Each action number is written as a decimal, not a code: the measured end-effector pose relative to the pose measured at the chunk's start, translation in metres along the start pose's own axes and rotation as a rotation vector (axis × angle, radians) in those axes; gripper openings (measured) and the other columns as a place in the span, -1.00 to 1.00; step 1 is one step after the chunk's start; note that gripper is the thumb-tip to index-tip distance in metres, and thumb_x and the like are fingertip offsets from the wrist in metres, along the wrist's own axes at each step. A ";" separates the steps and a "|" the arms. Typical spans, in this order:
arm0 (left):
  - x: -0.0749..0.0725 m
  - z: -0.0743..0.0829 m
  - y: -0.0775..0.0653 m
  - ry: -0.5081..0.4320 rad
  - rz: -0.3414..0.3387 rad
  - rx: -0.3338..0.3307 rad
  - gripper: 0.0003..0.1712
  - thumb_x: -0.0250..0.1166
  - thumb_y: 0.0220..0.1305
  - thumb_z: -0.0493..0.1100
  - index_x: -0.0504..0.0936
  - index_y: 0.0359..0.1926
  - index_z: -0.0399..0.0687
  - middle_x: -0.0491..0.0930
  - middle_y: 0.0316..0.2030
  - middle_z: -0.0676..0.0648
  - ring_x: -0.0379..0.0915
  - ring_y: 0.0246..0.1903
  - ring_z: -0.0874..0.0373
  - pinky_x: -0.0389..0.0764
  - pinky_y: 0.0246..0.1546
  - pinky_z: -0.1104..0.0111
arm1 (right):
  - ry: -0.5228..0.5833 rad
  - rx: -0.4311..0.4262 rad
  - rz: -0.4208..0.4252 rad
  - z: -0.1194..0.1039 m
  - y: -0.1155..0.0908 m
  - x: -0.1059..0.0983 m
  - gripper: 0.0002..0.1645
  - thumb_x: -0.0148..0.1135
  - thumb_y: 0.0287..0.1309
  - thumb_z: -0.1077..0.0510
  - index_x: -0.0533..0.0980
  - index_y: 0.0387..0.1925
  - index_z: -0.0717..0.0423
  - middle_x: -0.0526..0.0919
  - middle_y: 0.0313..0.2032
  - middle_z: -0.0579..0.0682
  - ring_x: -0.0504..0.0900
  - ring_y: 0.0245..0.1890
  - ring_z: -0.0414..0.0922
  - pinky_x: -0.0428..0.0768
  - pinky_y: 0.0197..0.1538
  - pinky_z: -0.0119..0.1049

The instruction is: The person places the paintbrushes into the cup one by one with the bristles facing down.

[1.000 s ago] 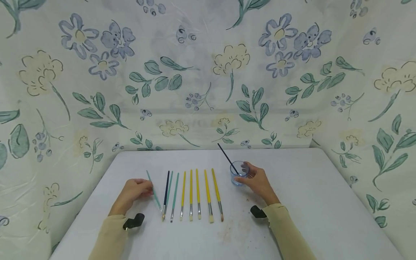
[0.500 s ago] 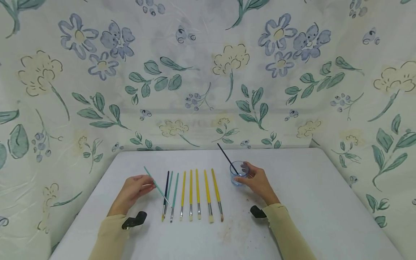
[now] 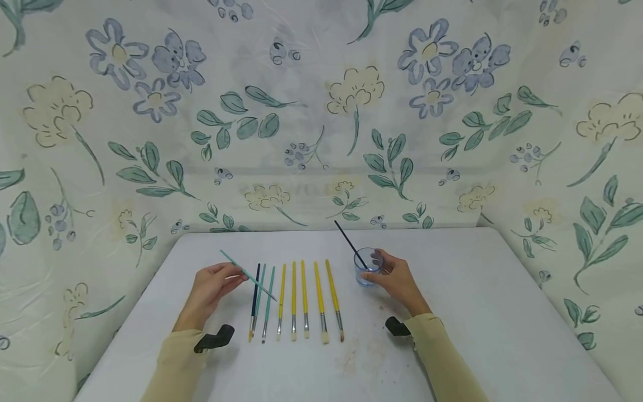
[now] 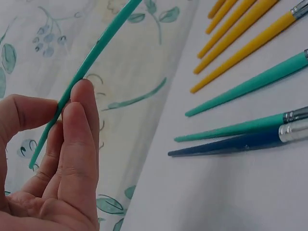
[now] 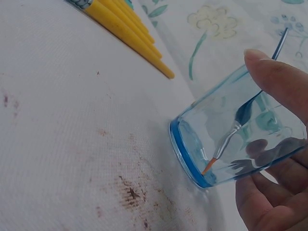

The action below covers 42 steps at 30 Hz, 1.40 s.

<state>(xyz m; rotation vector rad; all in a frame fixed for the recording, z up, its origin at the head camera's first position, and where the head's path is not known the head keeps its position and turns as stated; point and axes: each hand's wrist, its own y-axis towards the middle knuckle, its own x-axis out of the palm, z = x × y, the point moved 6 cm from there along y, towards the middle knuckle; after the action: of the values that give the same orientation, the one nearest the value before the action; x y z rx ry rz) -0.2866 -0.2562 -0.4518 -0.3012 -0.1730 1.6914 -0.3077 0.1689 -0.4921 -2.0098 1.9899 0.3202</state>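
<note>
Between thumb and fingers my left hand (image 3: 213,287) pinches a teal paintbrush (image 4: 98,48), held tilted above the left end of a row of brushes. My right hand (image 3: 399,282) grips a clear bluish glass (image 5: 231,130) standing on the table, thumb on one side and fingers on the other. Inside the glass leans a dark-handled paintbrush (image 5: 244,113), its orange bristles at the bottom. The row on the table has a dark blue paintbrush (image 4: 226,145), two teal paintbrushes (image 4: 250,84) and several yellow paintbrushes (image 3: 318,290), bristles toward me.
The white table (image 3: 482,312) has brownish stains (image 5: 130,192) in front of the glass. A floral cloth (image 3: 301,111) hangs behind and at both sides of the table. A black wrist band piece (image 3: 215,338) sits on the left sleeve.
My left hand has lifted the teal paintbrush off the left end of the row and moved it up and right, its tip swinging rightward. The right hand and glass stay put.
</note>
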 end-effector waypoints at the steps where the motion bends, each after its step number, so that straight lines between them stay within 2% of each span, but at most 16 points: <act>1: 0.001 0.001 0.000 -0.015 0.001 0.000 -0.56 0.15 0.54 -0.16 0.45 0.26 -0.39 0.66 -0.28 0.12 0.71 -0.30 0.37 0.75 -0.13 0.56 | -0.002 0.000 -0.001 0.000 0.000 0.000 0.10 0.62 0.03 -0.03 0.28 0.54 0.05 0.48 0.45 0.10 0.38 0.52 0.11 0.39 0.52 0.00; 7: 0.014 0.007 -0.001 -0.099 -0.022 0.017 -0.61 0.15 0.53 -0.20 0.44 0.24 -0.35 0.67 -0.27 0.13 0.73 -0.26 0.37 0.73 -0.08 0.56 | -0.006 -0.007 -0.004 0.001 0.002 0.000 0.09 0.62 0.02 -0.05 0.29 0.53 0.03 0.49 0.44 0.08 0.39 0.52 0.10 0.39 0.53 0.00; 16: 0.040 0.024 -0.005 -0.144 -0.053 0.060 -0.68 0.19 0.51 -0.21 0.49 0.15 -0.33 0.69 -0.28 0.12 0.75 -0.24 0.33 0.74 -0.05 0.53 | -0.005 -0.004 -0.001 0.002 0.002 0.001 0.09 0.62 0.02 -0.03 0.29 0.53 0.03 0.50 0.43 0.08 0.39 0.51 0.10 0.39 0.53 0.00; 22: 0.053 0.030 -0.004 -0.199 -0.081 0.088 -0.79 0.19 0.49 -0.27 0.53 0.03 -0.33 0.70 -0.32 0.07 0.78 -0.26 0.27 0.75 -0.05 0.50 | -0.004 0.007 -0.002 0.002 0.004 0.003 0.10 0.62 0.03 -0.05 0.28 0.54 0.02 0.48 0.45 0.08 0.38 0.52 0.10 0.38 0.53 0.00; 30: 0.068 0.043 -0.003 -0.251 -0.092 0.126 -0.96 0.22 0.45 -0.31 0.59 -0.17 -0.21 0.73 -0.38 0.06 0.80 -0.31 0.24 0.77 -0.08 0.47 | -0.010 0.005 0.002 -0.002 0.007 0.002 0.10 0.63 0.02 -0.05 0.29 0.54 0.00 0.49 0.44 0.06 0.38 0.52 0.10 0.39 0.53 0.01; 36: 0.080 0.044 0.000 -0.260 -0.081 0.131 -0.95 0.25 0.41 -0.32 0.59 -0.15 -0.24 0.72 -0.39 0.05 0.80 -0.33 0.23 0.78 -0.09 0.44 | -0.017 0.008 0.000 -0.001 0.005 0.001 0.08 0.62 0.03 -0.04 0.30 0.53 0.01 0.49 0.44 0.08 0.38 0.52 0.11 0.39 0.53 0.01; 39: 0.088 0.046 -0.001 -0.280 -0.097 0.152 -0.98 0.24 0.41 -0.36 0.60 -0.21 -0.23 0.72 -0.41 0.04 0.80 -0.34 0.22 0.79 -0.09 0.43 | -0.025 0.013 -0.003 0.000 0.003 0.000 0.11 0.62 0.02 -0.07 0.29 0.54 0.02 0.48 0.44 0.08 0.38 0.52 0.11 0.40 0.52 0.00; 42: 0.096 0.049 -0.002 -0.301 -0.111 0.180 -0.92 0.24 0.40 -0.38 0.61 -0.28 -0.20 0.72 -0.43 0.03 0.80 -0.36 0.20 0.79 -0.10 0.42 | -0.029 0.013 -0.003 0.001 0.001 0.000 0.12 0.62 0.01 -0.08 0.28 0.54 0.03 0.48 0.44 0.09 0.39 0.51 0.11 0.40 0.52 0.01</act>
<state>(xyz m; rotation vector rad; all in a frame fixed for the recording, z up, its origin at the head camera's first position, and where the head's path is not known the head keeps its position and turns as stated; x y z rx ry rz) -0.3105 -0.1578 -0.4139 0.0970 -0.2533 1.6219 -0.3091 0.1696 -0.4932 -1.9890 1.9666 0.3334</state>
